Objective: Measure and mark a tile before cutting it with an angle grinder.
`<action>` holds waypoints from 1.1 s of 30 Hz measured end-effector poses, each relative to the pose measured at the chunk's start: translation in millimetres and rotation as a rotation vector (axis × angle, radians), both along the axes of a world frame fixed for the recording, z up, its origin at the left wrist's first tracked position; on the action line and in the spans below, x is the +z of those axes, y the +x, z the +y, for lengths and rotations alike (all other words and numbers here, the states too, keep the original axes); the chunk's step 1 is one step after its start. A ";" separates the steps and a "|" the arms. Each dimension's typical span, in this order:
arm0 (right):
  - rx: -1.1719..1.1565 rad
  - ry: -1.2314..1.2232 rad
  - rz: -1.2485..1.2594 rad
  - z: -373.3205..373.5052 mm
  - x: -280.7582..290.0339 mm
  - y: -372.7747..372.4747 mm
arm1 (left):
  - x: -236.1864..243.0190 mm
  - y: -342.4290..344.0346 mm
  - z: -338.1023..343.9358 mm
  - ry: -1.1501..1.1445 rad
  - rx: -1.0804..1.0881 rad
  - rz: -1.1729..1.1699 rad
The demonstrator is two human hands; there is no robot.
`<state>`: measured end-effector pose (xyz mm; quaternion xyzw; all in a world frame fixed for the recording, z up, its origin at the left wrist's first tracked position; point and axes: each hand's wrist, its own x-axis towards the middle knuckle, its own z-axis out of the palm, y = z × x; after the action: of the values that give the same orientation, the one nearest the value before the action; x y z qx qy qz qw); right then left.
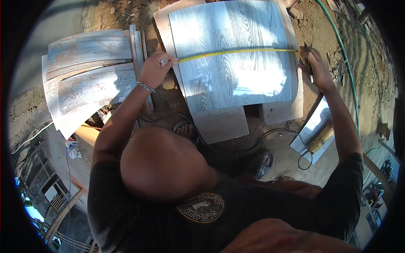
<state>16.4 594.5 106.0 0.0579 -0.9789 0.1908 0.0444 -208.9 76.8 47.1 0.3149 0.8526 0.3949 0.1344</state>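
A yellow tape measure stretches across a grey wood-grain tile lying on pale slabs. My left hand, with a ring and a chain bracelet, pinches the tape's end at the tile's left edge, fingers closed. My right hand is closed round the tape measure's case at the right edge, along with a dark item that I cannot make out clearly. The case is partly hidden by my fingers.
Grey wood-grain pieces are stacked at left beside narrow strips. A white board with a tan cylindrical object lies lower right. A dark cable crosses the dirt near my sandaled feet. A green hose runs along the right.
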 end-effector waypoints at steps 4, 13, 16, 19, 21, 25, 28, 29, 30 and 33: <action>0.047 -0.009 0.128 20.8 -19.3 -96.2 | -8.8 -92.1 30.1 -0.049 0.125 0.130; -0.208 -0.040 -0.034 30.5 -27.3 -140.4 | -42.8 -111.3 67.2 0.179 0.346 0.036; -0.220 -0.324 0.300 6.0 -23.7 -147.6 | -53.5 -109.2 71.2 0.241 0.402 0.090; -0.296 -1.075 -0.013 -31.8 -39.1 -168.6 | -66.4 -106.2 78.0 0.429 0.454 0.044; -0.285 -1.200 -0.057 -50.0 -52.4 -181.6 | -72.9 -103.6 80.3 0.416 0.440 0.162; -0.243 -1.182 -0.038 -63.8 -76.8 -198.8 | -78.9 -100.3 80.2 0.262 0.423 0.346; -0.241 -1.205 0.047 -62.4 -86.9 -199.8 | -78.9 -100.4 79.2 0.328 0.383 0.396; -0.238 -1.169 0.057 -61.0 -88.7 -199.1 | -78.2 -100.3 78.8 0.368 0.364 0.368; -0.227 -1.177 0.039 -60.5 -90.6 -198.7 | -77.6 -100.2 78.5 0.382 0.359 0.380; -0.205 -0.917 0.025 -57.9 -94.8 -198.9 | -75.3 -99.8 78.2 0.192 0.330 0.497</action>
<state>-182.5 536.6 11.2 -0.0625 -0.7935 0.5976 0.0960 -308.7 155.0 -28.2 0.2705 0.8578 0.4007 -0.1745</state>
